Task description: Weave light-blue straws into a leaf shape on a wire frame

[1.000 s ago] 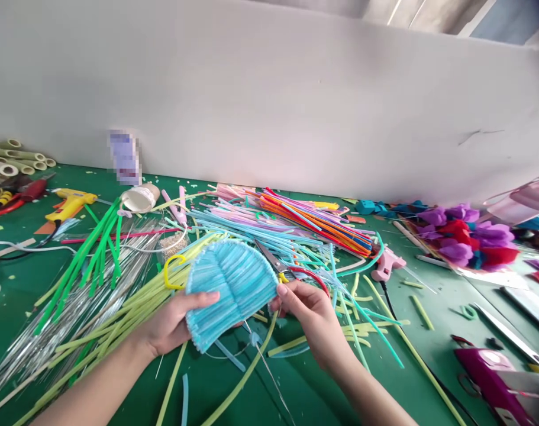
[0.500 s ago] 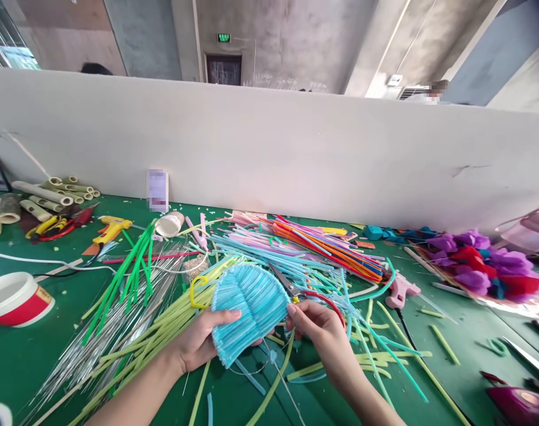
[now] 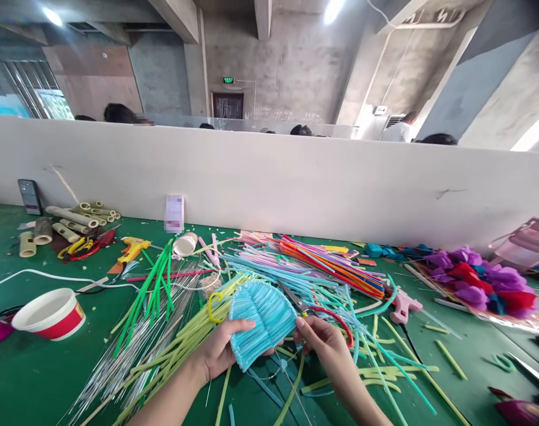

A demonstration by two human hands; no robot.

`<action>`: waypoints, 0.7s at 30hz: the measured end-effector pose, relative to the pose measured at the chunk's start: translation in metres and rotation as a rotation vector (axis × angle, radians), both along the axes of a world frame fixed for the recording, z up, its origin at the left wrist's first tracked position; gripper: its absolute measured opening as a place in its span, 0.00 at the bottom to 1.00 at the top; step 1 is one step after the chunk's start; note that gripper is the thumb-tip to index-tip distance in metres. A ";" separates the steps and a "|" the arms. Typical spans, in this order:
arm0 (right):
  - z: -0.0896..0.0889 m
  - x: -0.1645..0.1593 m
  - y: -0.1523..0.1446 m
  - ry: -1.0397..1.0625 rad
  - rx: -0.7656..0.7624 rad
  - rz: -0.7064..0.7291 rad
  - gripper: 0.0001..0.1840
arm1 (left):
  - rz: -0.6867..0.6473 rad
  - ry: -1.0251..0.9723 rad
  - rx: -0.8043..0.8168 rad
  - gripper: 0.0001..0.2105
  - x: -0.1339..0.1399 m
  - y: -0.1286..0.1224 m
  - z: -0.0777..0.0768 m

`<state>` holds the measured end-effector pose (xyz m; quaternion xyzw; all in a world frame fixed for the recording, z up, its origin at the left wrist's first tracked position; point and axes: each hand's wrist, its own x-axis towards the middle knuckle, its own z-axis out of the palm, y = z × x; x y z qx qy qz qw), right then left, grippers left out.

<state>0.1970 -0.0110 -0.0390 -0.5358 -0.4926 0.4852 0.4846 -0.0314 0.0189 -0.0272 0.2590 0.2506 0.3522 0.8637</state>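
Note:
A blue fan-shaped piece of chenille stems [image 3: 264, 319], ribbed like a leaf, is held over the table. My left hand [image 3: 219, 350] grips its lower left side, thumb on the front and fingers behind. At its right corner, my right hand [image 3: 321, 338] pinches the edge between thumb and fingertips; part of those fingers is hidden. Just behind the piece lie scissors with red handles [image 3: 340, 324]. A yellow hook-shaped stem [image 3: 212, 307] shows beside its left edge. Below it hang thin wires with a small blue knot [image 3: 283, 367].
Yellow-green stems [image 3: 180, 349], silver wires [image 3: 131, 355] and coloured stems [image 3: 322, 266] spread around the hands. A paper cup [image 3: 51, 313] and yellow glue gun [image 3: 132, 249] stand left; a pink glue gun [image 3: 404, 305] and purple-red petals [image 3: 477, 278] lie right. A white partition [image 3: 269, 183] rises behind.
The camera view has tilted up and turned slightly left, so the table sits lower in the picture. Both hands keep their hold on the blue piece, with little visible change in grip.

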 end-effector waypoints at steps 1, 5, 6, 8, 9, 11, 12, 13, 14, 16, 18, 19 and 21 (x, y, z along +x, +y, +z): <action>0.000 0.001 0.000 0.010 0.009 0.010 0.23 | 0.002 0.004 -0.005 0.25 0.000 0.000 -0.001; 0.001 0.005 0.000 0.051 -0.003 0.075 0.22 | 0.009 0.011 0.014 0.26 0.000 0.001 -0.003; 0.002 0.006 0.000 0.055 -0.013 0.086 0.22 | 0.015 0.014 0.022 0.26 0.000 0.002 -0.003; 0.003 0.007 0.000 0.065 -0.018 0.097 0.22 | 0.027 0.019 0.034 0.27 -0.001 0.001 -0.003; 0.003 0.007 0.000 0.070 -0.011 0.097 0.22 | 0.030 0.022 0.037 0.28 -0.001 0.001 -0.004; 0.003 0.006 -0.001 0.070 0.014 0.089 0.22 | 0.033 0.022 0.041 0.28 -0.001 0.001 -0.004; 0.003 0.005 -0.002 0.065 0.026 0.080 0.22 | 0.034 0.021 0.041 0.29 -0.001 0.001 -0.005; 0.003 0.004 -0.002 0.057 0.038 0.066 0.23 | 0.034 0.019 0.040 0.29 -0.001 0.001 -0.005; 0.002 0.004 -0.002 0.047 0.047 0.050 0.23 | 0.033 0.018 0.037 0.29 0.000 0.001 -0.005; 0.000 0.002 -0.003 0.025 0.058 0.015 0.23 | 0.029 0.014 0.027 0.29 0.001 0.001 -0.005; -0.001 0.002 -0.003 0.009 0.066 -0.011 0.23 | 0.026 0.008 0.013 0.27 0.002 0.002 -0.003; -0.002 0.001 -0.003 0.004 0.071 -0.019 0.23 | 0.025 0.004 0.006 0.26 0.003 0.003 -0.003; -0.002 0.001 -0.003 0.001 0.082 -0.019 0.23 | 0.030 -0.004 -0.004 0.28 0.003 0.005 -0.001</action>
